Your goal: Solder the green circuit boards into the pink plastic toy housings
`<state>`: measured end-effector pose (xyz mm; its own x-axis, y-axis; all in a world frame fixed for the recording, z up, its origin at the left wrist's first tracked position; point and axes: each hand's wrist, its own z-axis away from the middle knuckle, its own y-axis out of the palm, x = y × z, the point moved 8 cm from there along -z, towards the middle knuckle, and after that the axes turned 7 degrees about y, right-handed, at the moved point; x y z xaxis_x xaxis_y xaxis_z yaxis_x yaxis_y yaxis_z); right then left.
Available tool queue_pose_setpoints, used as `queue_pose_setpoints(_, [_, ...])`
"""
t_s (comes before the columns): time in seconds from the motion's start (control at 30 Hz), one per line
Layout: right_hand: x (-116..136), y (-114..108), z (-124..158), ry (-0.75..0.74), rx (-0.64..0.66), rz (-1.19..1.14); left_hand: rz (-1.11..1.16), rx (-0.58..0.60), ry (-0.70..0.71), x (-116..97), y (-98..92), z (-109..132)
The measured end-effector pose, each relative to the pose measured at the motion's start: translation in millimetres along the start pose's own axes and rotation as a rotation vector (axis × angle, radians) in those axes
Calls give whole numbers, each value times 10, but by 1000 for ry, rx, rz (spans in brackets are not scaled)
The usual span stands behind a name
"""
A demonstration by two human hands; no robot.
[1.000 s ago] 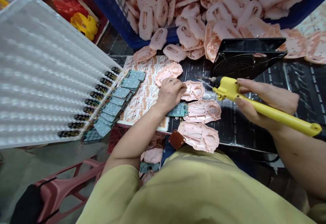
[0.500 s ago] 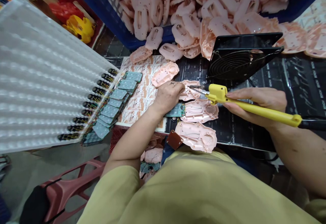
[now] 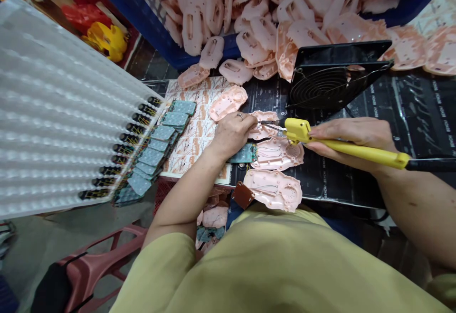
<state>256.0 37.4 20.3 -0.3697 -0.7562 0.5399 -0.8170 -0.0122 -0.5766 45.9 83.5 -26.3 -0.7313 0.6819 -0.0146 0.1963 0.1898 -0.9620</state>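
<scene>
My right hand (image 3: pixel 356 137) is wrapped round a yellow soldering gun (image 3: pixel 359 151), its thin dark tip pointing left into a pink plastic shell (image 3: pixel 265 130). At the left end of that shell, my left hand (image 3: pixel 233 132) has thumb and fingers pinched together. What it pinches is hidden by the fingers. Just nearer to me lies a second pink shell (image 3: pixel 276 152) with thin wires inside and a green circuit board (image 3: pixel 244 153) at its left end. The nearest pink shell (image 3: pixel 274 189) has a brown board (image 3: pixel 243 194) beside its left end.
A black fan (image 3: pixel 331 82) stands behind the soldering gun. Beyond it, a blue crate (image 3: pixel 149 23) is heaped with pink shells. At left, circuit boards (image 3: pixel 151 154) lie in an overlapping row beside a white ridged tray (image 3: pixel 71 113). A red plastic chair (image 3: pixel 89 270) stands below.
The whole view has shifted slightly. Both hands hold nearly the same pose, and the soldering gun's tip stays at the same shell.
</scene>
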Motion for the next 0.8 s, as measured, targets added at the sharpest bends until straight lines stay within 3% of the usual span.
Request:
queue_pose_setpoints(0.27, [-15,-136,-1,22,-89,-19,-45,1,20,-16,-9,-16])
queue_pose_setpoints(0.63, [25,-45,-18,-50,-47,-39,-48,32,28,-19,-14,-20])
queue_pose_setpoints(0.8, [12,-199,3,19,-174,29,-34,51,12,-20,-19,-27])
